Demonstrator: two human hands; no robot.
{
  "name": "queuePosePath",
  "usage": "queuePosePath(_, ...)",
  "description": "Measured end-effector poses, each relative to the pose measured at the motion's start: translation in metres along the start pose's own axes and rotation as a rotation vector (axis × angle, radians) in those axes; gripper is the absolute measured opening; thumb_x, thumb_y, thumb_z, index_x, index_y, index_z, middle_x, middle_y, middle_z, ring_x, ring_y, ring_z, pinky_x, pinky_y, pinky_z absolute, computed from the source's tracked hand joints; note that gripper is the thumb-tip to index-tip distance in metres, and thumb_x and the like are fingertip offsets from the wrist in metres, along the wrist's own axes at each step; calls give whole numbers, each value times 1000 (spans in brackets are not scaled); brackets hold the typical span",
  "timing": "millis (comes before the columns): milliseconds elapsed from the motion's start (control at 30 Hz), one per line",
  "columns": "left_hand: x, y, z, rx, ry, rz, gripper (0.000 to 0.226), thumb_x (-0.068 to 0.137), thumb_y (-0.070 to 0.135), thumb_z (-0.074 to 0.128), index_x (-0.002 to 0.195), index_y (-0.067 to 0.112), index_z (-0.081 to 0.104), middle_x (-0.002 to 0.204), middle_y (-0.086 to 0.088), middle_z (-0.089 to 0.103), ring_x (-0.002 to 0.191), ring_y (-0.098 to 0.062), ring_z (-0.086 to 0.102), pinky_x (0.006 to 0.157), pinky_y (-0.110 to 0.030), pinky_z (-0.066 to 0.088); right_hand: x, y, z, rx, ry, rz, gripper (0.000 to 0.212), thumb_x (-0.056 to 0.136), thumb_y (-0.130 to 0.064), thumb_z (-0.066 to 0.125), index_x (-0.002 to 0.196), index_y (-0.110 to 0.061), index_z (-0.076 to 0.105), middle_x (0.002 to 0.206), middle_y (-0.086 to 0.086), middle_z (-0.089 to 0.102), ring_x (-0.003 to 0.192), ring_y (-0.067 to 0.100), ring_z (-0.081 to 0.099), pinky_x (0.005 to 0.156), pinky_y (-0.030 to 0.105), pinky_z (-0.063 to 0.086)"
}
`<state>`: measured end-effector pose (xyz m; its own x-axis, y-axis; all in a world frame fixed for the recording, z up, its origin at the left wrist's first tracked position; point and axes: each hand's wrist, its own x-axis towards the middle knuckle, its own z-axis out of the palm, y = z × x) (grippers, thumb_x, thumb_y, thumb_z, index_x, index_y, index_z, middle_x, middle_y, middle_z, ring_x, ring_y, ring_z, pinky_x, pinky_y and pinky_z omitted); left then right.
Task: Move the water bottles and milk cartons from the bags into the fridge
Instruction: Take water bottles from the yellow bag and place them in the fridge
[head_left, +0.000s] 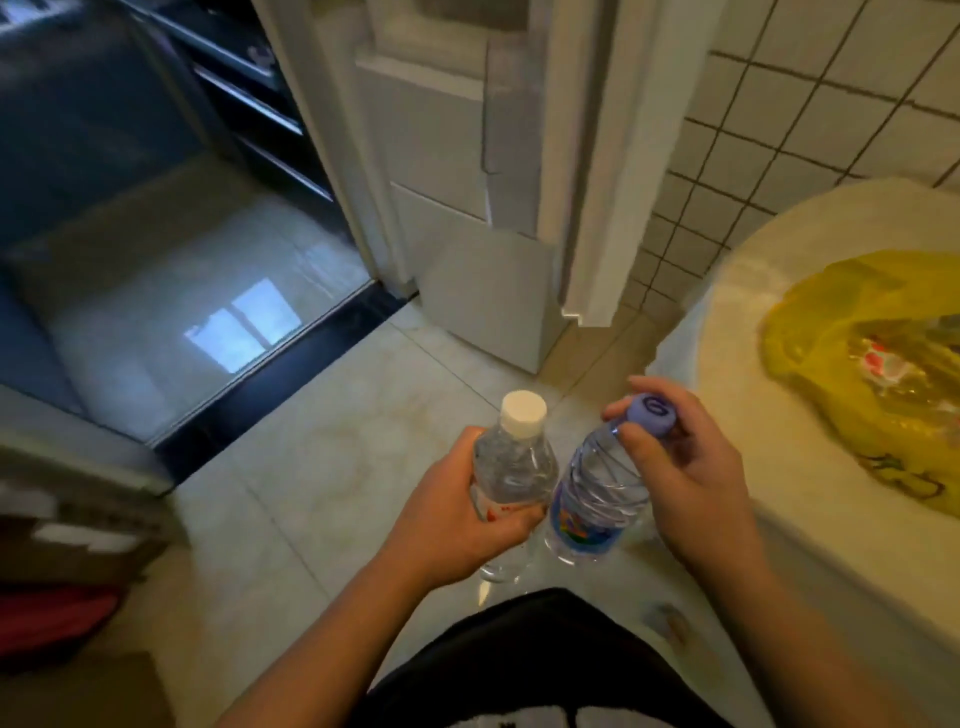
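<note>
Pointing caps up, white-capped bottle (511, 473), purple-capped bottle (597, 493), near vertical

You wear a black garment (519, 660) with a white patch bearing small black marks at its lower edge. Your left hand (457, 514), right hand (691, 467) and forearms are bare.

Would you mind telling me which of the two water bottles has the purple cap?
The blue-labelled bottle that the right hand pinches by its cap. The other bottle, gripped round its body by the left hand, has a white cap.
</note>
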<state>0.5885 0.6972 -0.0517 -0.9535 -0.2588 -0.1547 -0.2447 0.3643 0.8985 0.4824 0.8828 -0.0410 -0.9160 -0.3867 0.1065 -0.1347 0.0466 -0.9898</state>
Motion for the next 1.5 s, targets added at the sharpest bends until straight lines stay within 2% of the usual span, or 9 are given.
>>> queuePosePath(167,-47,-49,-77,-58,225,-122,52,75,39,82,115,41,48,106,34,60,97,8,61,76,-10,51,8,-17,105,71,-185,-37,30,86,-18,60,116,-20,59,100,4,70,97,17,67,87,24,53)
queuePosePath(367,-71,-93,-147,-98,507,-207,48,76,26,83,112,31,53,100,23,66,93,5,64,74,-9,49,38,-29,205,88,-358,-50,28,92,-6,57,116,-19,57,97,3,69,97,12,67,85,19,52)
queuePosePath(567,-50,-123,-211,-103,713,-246,54,69,52,75,114,34,52,104,17,66,95,-2,65,80,-24,55,95,-23,290,99,-468,-62,28,92,-12,58,115,-27,58,101,0,69,100,15,66,90,25,52)
queuePosePath(733,-2,-136,-270,-88,788,-282,55,70,55,75,115,34,52,105,19,66,96,1,64,80,-25,56,166,-16,355,98,-546,-75,28,94,-12,59,119,-24,58,103,-1,69,103,16,66,93,34,54)
queuePosePath(1000,103,-132,-349,-46,829,-307,49,72,43,81,107,44,47,99,30,62,94,15,59,70,-3,46,289,-23,430,96,-569,-102,29,95,-12,61,121,-24,58,106,-8,70,104,16,66,98,47,51)
queuePosePath(1100,142,-127,-370,-73,782,-279,52,70,47,80,108,49,45,101,38,58,96,17,57,71,0,44,327,-24,441,68,-496,-80,35,92,-29,62,126,-22,57,115,4,68,110,22,64,99,51,50)
queuePosePath(1200,187,-125,-392,-105,720,-229,55,63,55,75,109,47,46,103,44,56,97,17,57,72,-1,44,362,-26,445,83,-405,-73,35,83,-42,61,118,-37,59,113,3,68,108,22,64,99,49,50)
queuePosePath(1300,240,-129,-413,-122,623,-170,58,62,55,76,111,43,49,105,36,61,98,10,61,75,-9,50,399,-24,446,87,-312,-82,30,82,-41,63,112,-42,59,110,4,68,106,21,65,97,44,51)
queuePosePath(1500,366,-135,-458,-104,384,-48,60,68,42,82,120,33,54,106,11,67,100,-11,67,87,-44,58,482,-17,447,76,-69,-80,29,87,-22,62,112,-35,59,104,2,69,100,19,66,94,36,53)
